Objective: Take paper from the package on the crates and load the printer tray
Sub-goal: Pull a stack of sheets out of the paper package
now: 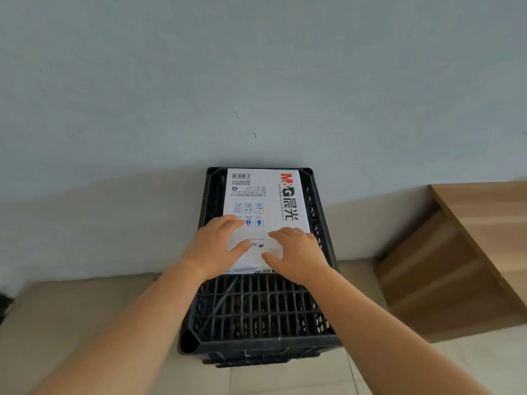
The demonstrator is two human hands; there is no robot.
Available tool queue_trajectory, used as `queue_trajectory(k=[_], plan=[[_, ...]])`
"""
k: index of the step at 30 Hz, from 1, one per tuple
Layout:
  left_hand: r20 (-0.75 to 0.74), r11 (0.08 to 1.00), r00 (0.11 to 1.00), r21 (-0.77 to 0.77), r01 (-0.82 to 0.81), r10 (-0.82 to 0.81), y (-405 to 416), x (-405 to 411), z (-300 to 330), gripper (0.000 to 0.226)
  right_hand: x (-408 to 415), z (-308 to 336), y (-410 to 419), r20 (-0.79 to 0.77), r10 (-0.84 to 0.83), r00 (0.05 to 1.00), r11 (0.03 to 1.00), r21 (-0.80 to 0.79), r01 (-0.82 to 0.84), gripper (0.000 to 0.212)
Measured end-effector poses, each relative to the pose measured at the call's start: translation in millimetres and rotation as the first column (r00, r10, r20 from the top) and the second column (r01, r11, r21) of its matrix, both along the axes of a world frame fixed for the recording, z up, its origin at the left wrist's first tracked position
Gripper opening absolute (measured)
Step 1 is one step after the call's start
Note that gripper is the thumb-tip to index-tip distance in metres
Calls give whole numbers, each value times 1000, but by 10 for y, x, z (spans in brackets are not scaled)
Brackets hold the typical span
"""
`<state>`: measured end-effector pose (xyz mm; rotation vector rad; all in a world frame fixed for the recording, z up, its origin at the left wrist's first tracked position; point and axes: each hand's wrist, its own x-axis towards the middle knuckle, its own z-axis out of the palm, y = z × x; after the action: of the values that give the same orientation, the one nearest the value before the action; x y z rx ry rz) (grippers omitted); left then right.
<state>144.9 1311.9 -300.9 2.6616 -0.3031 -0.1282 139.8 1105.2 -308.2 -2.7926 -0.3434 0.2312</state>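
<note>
A white paper package (pixel 263 199) with red and black lettering lies flat on the far half of a black plastic crate (pixel 256 309) that stands against the wall. My left hand (pixel 215 246) rests on the package's near left part, fingers spread, thumb on the wrapper. My right hand (pixel 296 253) lies on its near right corner, fingers spread and pointing left. Both hands press on the wrapper's near end; neither visibly grips it. The printer is out of view.
A pale blue wall (pixel 256 81) rises right behind the crate. A wooden cabinet or desk (pixel 470 252) stands to the right. Beige floor tiles (pixel 85 309) lie left of and in front of the crate.
</note>
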Motion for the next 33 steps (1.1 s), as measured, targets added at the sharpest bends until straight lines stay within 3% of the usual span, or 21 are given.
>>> queue_trajectory(k=[7,14,18,23,29,33], plan=[[12,997,997,-30,72,-72,71,69,-110,60,20,-54,190,-38,-120,992,990,-74,117,34],[3,993,993,-19,114,-114,90,102,-117,61,221,-52,221,-232,-282,931,957,-142,254,22],[4,993,993,-32,115,-115,38,79,-98,61,313,-83,270,-299,-274,914,953,-209,218,14],[19,997,997,-18,78,-78,-28,46,-35,60,285,-61,198,-286,-228,931,971,-135,196,12],[35,999,999,-22,35,-35,-94,-19,36,58,342,-47,184,-303,-198,932,975,-161,155,27],[30,1000,1000,-23,6,-5,-83,-83,26,58,305,-48,181,-294,-139,946,984,-150,98,21]])
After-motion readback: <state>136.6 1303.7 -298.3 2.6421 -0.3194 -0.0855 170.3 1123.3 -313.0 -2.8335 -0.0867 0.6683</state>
